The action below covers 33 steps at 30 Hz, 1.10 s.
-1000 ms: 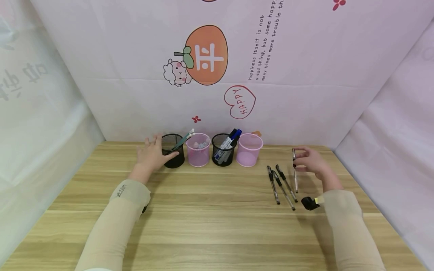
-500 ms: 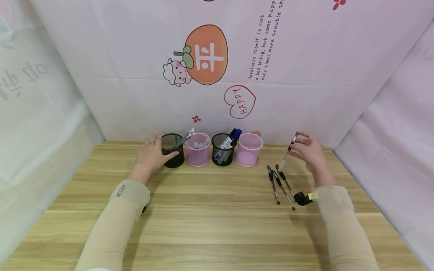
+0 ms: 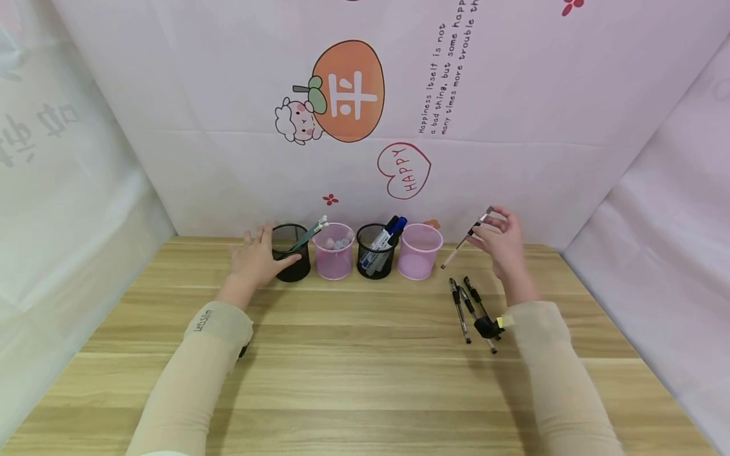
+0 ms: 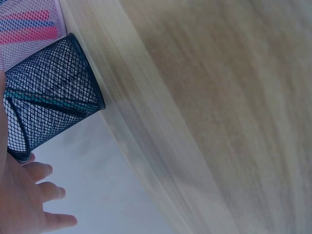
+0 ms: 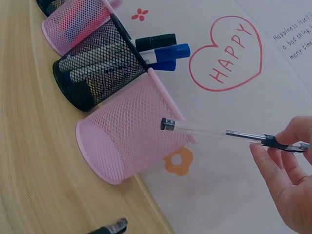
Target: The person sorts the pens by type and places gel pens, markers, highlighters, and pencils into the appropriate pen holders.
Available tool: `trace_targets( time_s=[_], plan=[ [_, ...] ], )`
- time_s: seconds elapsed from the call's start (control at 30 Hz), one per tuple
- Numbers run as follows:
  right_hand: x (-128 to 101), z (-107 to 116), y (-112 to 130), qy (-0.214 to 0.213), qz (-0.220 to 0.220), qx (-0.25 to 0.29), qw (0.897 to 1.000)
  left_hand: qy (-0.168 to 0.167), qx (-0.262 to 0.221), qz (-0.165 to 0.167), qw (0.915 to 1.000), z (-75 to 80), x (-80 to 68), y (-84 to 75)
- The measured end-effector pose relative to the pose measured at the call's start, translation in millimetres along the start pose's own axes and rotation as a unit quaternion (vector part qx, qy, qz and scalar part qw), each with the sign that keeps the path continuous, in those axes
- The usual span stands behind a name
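My left hand [image 3: 255, 261] rests at the leftmost black mesh pen cup [image 3: 296, 271], fingers spread and thumb across its front. Thin teal pencils with white ends [image 3: 310, 234] lean out of that cup. In the right wrist view, my right hand [image 5: 287, 168] pinches a clear gel pen [image 5: 204, 128] by its black grip. The pen tilts down to the left, its dark end overlapping the pink mesh cup [image 5: 124, 129] in this view; in the head view that end is just right of the cup [image 3: 419, 261]. No pens show in that pink cup.
Several black-gripped gel pens [image 3: 459, 311] lie on the wooden table [image 3: 342, 380] in front of my right forearm. Between the outer cups stand a pink mesh cup [image 3: 333, 265] with small items and a black one [image 3: 365, 253] with markers. A printed cloth [image 3: 228, 158] hangs behind.
My right hand has lifted the gel pen and carried it left toward the rightmost pink cup, the pen turning from near vertical to slanted. My left hand has stayed in place.
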State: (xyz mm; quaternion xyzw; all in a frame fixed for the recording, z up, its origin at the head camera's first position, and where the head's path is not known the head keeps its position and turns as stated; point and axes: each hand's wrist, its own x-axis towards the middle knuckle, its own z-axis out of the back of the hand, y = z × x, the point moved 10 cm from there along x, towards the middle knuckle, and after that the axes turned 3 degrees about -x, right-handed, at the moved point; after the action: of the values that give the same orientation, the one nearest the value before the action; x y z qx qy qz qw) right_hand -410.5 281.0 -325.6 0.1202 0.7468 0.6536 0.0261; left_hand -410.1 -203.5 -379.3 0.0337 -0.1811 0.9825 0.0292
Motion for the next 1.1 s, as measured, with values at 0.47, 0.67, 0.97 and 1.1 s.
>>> trace_targets(
  time_s=[0.47, 0.67, 0.97, 1.1],
  plan=[
    [6.3, -17.1, -5.6, -0.089, 0.044, 0.099, 0.99, 0.001, 0.0, -0.003, 1.0, 0.5, 0.8, 0.2],
    [5.6, -23.1, -17.4, -0.098, 0.042, 0.09, 0.99, 0.001, 0.006, -0.002, 1.0, -0.5, 1.0, 0.9],
    [2.4, -34.1, -23.9, -0.081, 0.057, 0.048, 0.994, -0.001, 0.007, -0.002, 1.0, -0.2, 0.1, 0.5],
    [1.7, -35.7, -27.4, -0.073, 0.058, 0.023, 0.995, -0.002, 0.003, -0.002, 1.0, 0.2, -0.5, 0.1]
  ],
)
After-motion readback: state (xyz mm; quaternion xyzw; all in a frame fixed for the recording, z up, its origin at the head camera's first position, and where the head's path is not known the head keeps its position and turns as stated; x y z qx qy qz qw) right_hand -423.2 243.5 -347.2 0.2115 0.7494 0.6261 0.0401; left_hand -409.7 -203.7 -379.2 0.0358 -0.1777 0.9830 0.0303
